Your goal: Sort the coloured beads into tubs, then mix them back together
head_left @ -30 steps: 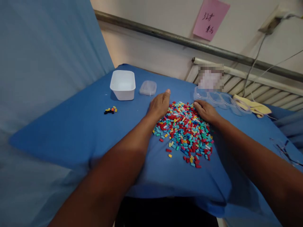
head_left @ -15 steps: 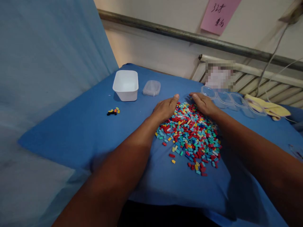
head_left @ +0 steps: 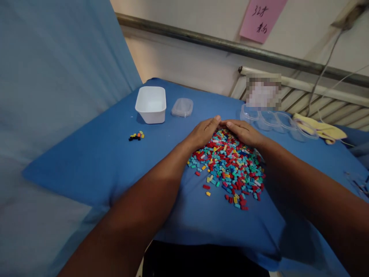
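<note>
A heap of small toy bricks in red, turquoise, yellow, green and other colours spreads over the blue cloth. Against the heap's far left edge rests my left hand, fingers stretched out. My right hand curves along the far right edge, its fingers extended as well. The fingertips of both hands come together at the back of the heap, cupping it. Neither hand grasps a brick that I can see; the outer fingers are partly hidden.
A white plastic tub stands at the back left, beside stacked clear lids. A few black, yellow and orange bricks lie nearer. Clear containers line the back right, next to a yellow cloth. A radiator is behind them.
My hands have closed toward each other at the far side of the heap, the right moving left until the fingertips meet. The camera view has shifted slightly.
</note>
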